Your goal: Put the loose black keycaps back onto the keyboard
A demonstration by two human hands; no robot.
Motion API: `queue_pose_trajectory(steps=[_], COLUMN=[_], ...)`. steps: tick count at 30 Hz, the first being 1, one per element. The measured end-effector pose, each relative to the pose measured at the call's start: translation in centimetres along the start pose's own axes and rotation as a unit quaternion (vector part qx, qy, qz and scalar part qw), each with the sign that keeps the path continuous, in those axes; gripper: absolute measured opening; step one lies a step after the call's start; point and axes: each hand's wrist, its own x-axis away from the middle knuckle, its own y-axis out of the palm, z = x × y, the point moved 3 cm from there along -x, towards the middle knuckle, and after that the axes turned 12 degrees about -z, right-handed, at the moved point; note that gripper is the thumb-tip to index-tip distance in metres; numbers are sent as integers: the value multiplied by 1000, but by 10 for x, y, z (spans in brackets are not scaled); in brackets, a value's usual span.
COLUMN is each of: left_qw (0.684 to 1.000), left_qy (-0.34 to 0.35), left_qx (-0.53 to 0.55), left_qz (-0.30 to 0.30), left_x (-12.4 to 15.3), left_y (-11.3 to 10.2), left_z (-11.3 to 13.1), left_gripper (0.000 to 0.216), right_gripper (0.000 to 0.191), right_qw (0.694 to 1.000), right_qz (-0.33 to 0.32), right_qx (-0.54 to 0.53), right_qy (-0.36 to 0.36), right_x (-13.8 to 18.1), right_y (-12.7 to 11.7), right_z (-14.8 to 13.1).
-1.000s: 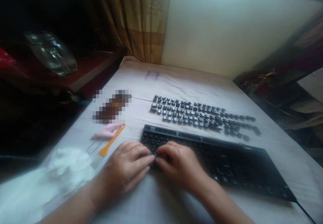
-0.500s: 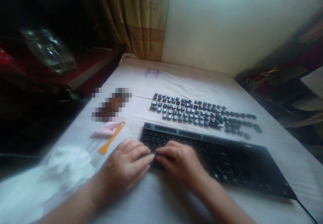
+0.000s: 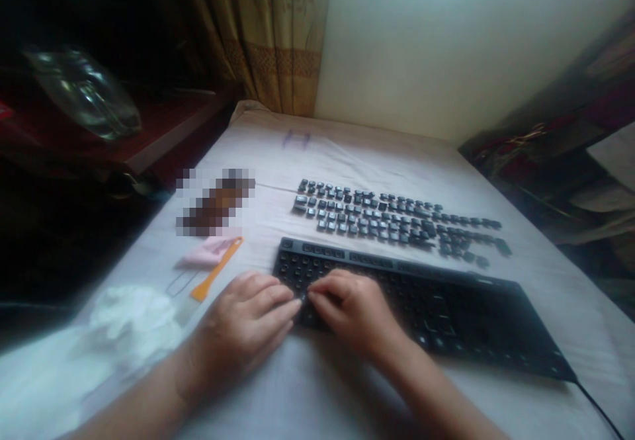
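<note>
A black keyboard (image 3: 476,314) lies across the bed, its keycaps removed over most of the visible key area. My left hand (image 3: 253,317) grips the keyboard's near left corner, fingers pressed together and thumb side toward the keys. Just right of it, my right hand (image 3: 350,301) is closed in a pinch low over the left keys. Whatever is between those fingertips is too small and blurred to tell. Behind the keyboard, loose black keycaps (image 3: 367,218) are laid out in rows on the sheet.
An orange-handled brush (image 3: 215,271) rests against a pink cloth (image 3: 211,251) on the left. Crumpled white fabric (image 3: 136,317) lies nearer me. A glass jar (image 3: 92,96) stands on a dark red table (image 3: 169,132). The keyboard cable (image 3: 598,403) trails off at lower right.
The view has shifted slightly, so everything sits a little further left. Both hands keep nearly the same place at the keyboard's left end; the right fingers have barely moved.
</note>
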Motion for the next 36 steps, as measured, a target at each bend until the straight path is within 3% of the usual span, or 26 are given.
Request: queue_pose_trajectory(steps=[13, 36], left_qw=[1000, 1000], left_qy=[4, 13], left_qx=[1, 3], left_qz=[4, 8], left_x=[-1, -4], left_y=[0, 2], left_z=[1, 3], left_gripper=[21, 18], right_gripper=[15, 17], right_qw=[996, 997], right_qz=[-38, -38], right_qx=[-30, -3], right_qy=[81, 60], right_x=[-5, -4], right_y=[-4, -1], right_z=[-3, -3])
